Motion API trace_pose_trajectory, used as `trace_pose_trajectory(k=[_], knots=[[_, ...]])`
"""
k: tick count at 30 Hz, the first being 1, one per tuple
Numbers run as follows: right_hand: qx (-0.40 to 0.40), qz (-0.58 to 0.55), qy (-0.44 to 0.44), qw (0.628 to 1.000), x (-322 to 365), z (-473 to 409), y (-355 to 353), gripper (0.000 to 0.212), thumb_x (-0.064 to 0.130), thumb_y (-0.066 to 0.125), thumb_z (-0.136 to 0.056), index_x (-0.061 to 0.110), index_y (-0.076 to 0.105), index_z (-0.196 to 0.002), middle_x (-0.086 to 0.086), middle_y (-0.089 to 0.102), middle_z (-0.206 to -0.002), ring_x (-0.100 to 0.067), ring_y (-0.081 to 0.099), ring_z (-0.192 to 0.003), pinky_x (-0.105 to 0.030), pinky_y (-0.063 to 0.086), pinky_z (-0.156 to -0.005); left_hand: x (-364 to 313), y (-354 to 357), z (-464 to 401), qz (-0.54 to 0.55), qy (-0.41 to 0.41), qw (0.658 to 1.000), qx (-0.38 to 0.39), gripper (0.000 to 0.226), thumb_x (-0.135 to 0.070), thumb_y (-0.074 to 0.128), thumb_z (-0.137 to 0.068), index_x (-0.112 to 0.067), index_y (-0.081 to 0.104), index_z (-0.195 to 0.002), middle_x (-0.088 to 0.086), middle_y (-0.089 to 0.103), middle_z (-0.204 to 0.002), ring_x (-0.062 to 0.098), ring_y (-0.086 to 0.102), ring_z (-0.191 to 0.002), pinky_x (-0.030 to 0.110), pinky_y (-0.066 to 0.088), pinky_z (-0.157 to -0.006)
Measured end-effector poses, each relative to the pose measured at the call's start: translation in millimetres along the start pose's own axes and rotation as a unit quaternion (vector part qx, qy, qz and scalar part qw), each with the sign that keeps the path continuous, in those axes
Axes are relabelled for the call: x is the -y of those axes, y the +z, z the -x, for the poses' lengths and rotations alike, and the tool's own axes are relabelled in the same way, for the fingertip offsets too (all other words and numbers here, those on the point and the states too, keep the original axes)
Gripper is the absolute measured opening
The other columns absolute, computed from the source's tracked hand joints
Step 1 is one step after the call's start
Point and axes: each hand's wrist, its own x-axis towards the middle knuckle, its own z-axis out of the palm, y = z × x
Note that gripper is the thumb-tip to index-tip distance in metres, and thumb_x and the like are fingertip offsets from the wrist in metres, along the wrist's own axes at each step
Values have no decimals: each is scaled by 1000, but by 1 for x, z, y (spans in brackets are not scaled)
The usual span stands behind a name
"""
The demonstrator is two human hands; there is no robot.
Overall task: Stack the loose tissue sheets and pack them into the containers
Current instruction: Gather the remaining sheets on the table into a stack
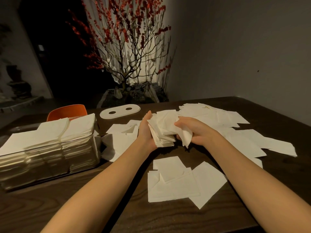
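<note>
Left hand (146,132) and right hand (193,132) clasp a tissue stack (164,130) between them above the table (101,207). Filled clear container (48,148) at left.

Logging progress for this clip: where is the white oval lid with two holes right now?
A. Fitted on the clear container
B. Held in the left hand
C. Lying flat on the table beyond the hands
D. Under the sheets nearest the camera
C: the oval lid lies flat on the dark table, past the hands, while the clear container at left stands open, heaped with tissues.
</note>
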Motion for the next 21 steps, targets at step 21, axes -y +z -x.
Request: trace_pose_trajectory(k=[21], knots=[[61,116,20,991,-2,-5,-1,33,30,68,-87,21,60,-118,-2,64,-106,-18,59,-82,-19,47,-55,1,-2,-3,48,33,998,4,41,-41,47,-91,-16,46,-123,15,65,-112,33,60,-99,51,47,-81]])
